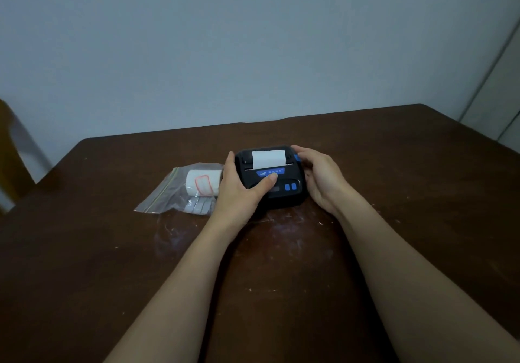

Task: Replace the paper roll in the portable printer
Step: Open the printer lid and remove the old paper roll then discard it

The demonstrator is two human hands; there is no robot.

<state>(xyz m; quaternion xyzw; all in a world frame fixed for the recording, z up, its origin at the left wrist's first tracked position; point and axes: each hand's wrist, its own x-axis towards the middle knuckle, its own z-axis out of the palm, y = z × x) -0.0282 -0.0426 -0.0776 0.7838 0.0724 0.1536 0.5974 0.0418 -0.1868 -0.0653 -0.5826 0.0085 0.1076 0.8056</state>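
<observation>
A clear plastic zip bag (180,191) holding a white paper roll (203,184) lies left of the black portable printer (271,178), white paper strip (268,159) showing, on the brown tabletop (281,250); left hand (239,191) and right hand (320,177) clasp its sides, fingers curled against it.

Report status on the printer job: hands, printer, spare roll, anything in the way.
Left hand and right hand gripping printer sides. Paper strip showing on top. Spare roll bagged, left of printer. Nothing blocking.
</observation>
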